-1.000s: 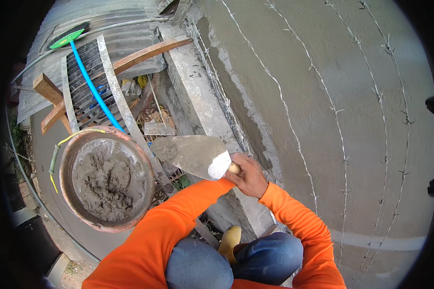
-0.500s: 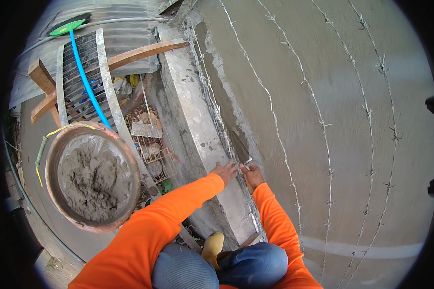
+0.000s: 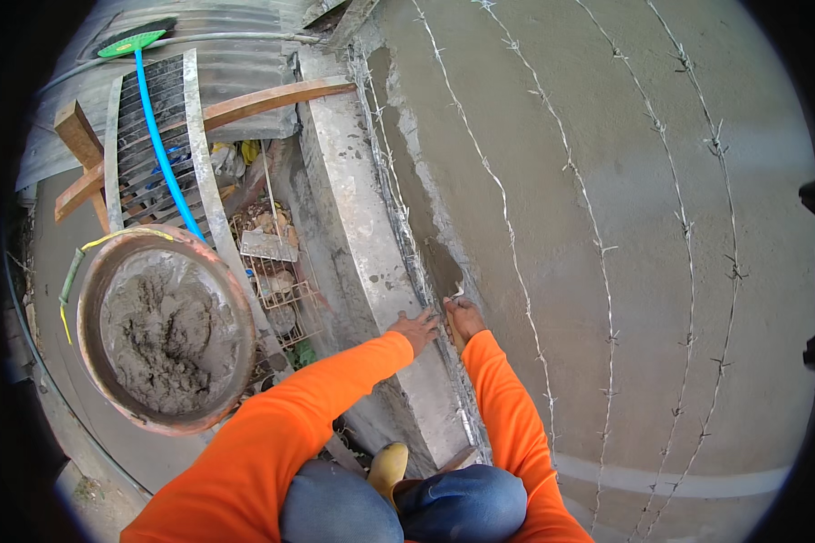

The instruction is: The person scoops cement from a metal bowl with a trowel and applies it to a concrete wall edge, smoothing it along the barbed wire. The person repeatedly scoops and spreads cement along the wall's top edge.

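My left hand [image 3: 416,330] lies flat, fingers spread, on the edge of the concrete ledge [image 3: 358,217]. Just to its right, my right hand [image 3: 465,319] is wrapped round the handle of a trowel [image 3: 443,269]. The trowel's mud-coated blade points away from me, against the strip of wet mortar [image 3: 405,149] between the ledge and the smooth grey surface. Its blade blends with the mortar, and my fingers hide most of its handle. A round tub of wet mortar [image 3: 235,385] stands to the left of my arms.
Several strands of barbed wire [image 3: 598,235] run along my right side, and another [image 3: 385,154] follows the ledge. At left, a blue-handled broom [image 3: 158,145] leans over a slatted metal frame [image 3: 193,118] and a wooden beam [image 3: 272,101]. A wire rack [image 3: 285,303] with rubble sits below the ledge.
My right hand and the trowel have shifted slightly left in the picture, and the blade now shows less distinctly. My left hand still rests on the ledge.
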{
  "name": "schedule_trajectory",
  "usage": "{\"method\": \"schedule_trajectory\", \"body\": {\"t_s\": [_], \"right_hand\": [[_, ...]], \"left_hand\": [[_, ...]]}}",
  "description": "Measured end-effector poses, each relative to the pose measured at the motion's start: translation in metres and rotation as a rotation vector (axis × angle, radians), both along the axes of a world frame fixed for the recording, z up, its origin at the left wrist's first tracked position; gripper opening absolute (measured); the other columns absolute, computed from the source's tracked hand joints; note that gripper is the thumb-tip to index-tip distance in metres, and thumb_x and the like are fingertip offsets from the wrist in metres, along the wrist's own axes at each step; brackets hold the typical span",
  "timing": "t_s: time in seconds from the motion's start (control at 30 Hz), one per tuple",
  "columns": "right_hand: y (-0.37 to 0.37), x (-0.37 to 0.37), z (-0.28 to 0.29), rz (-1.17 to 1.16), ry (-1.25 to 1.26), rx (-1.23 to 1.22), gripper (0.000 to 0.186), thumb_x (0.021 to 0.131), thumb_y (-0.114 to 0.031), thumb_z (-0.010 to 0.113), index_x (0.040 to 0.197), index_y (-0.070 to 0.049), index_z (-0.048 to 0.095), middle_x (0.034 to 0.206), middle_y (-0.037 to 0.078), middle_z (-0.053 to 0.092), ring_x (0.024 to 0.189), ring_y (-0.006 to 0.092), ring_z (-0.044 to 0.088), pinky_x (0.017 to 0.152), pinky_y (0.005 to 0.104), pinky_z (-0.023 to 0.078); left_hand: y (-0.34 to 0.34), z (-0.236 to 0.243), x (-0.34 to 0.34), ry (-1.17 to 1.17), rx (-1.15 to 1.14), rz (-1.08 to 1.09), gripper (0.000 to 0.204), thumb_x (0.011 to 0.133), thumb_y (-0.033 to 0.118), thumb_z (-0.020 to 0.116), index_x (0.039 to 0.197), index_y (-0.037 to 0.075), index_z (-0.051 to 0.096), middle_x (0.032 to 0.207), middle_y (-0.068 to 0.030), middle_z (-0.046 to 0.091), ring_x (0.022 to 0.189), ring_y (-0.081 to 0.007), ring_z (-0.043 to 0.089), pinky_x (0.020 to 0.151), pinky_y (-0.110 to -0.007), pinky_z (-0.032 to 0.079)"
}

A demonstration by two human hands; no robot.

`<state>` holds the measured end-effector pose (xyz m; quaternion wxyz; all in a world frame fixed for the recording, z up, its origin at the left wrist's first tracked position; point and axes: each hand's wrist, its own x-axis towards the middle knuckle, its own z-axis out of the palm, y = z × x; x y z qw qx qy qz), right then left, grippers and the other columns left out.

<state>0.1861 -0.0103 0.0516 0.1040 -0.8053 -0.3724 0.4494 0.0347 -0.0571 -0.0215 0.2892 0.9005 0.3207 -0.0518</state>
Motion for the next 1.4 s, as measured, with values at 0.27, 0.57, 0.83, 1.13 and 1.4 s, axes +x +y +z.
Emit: {"method": "schedule_trajectory", "body": {"t_s": [0.27, 0.57, 0.83, 1.13, 1.4], "right_hand": [[-0.012, 0.008, 0.023, -0.081, 0.088, 0.111, 0.028, 0.1, -0.038, 0.067, 0.094, -0.011, 0.06, 0.068, 0.004, 0.059, 0.052, 0.0157, 0.055, 0.044, 0.0347, 0.045], [-0.024, 0.019, 0.013, -0.032, 0.005, 0.094, 0.032, 0.1, -0.039, 0.067, 0.1, -0.007, 0.06, 0.066, 0.004, 0.059, 0.049, 0.0162, 0.055, 0.043, 0.0358, 0.045], [-0.053, 0.012, 0.014, 0.206, -0.257, 0.148, 0.038, 0.099, -0.041, 0.066, 0.109, -0.004, 0.06, 0.07, 0.01, 0.062, 0.053, 0.0212, 0.062, 0.048, 0.0387, 0.05], [0.002, -0.018, 0.057, 0.565, -0.447, -0.248, 0.06, 0.102, -0.047, 0.058, 0.133, 0.005, 0.054, 0.081, 0.02, 0.069, 0.063, 0.0279, 0.068, 0.06, 0.0441, 0.054], [-0.021, 0.017, 0.035, 0.556, -0.55, -0.107, 0.049, 0.102, -0.045, 0.059, 0.12, 0.0, 0.062, 0.074, 0.012, 0.062, 0.055, 0.025, 0.06, 0.054, 0.0432, 0.05]], "left_hand": [[-0.005, -0.006, -0.007, -0.055, 0.003, 0.017, 0.063, 0.101, 0.014, 0.048, 0.162, 0.022, 0.035, 0.175, -0.002, 0.012, 0.161, -0.0289, 0.01, 0.111, -0.064, 0.042], [-0.004, -0.002, -0.009, -0.065, 0.02, 0.032, 0.06, 0.101, 0.014, 0.047, 0.161, 0.022, 0.038, 0.175, -0.0012, 0.014, 0.161, -0.0281, 0.009, 0.112, -0.063, 0.042], [-0.005, -0.013, 0.002, -0.074, 0.021, 0.038, 0.059, 0.102, 0.015, 0.048, 0.16, 0.021, 0.04, 0.174, -0.0013, 0.017, 0.161, -0.0286, 0.009, 0.112, -0.064, 0.041], [-0.003, -0.008, -0.001, -0.11, -0.003, 0.054, 0.055, 0.103, 0.017, 0.048, 0.157, 0.022, 0.045, 0.173, -0.0004, 0.02, 0.16, -0.0284, 0.013, 0.113, -0.067, 0.04], [-0.003, -0.015, 0.007, -0.104, 0.024, 0.045, 0.052, 0.104, 0.019, 0.045, 0.156, 0.021, 0.046, 0.173, 0.0009, 0.02, 0.16, -0.0275, 0.014, 0.112, -0.068, 0.039]]}}
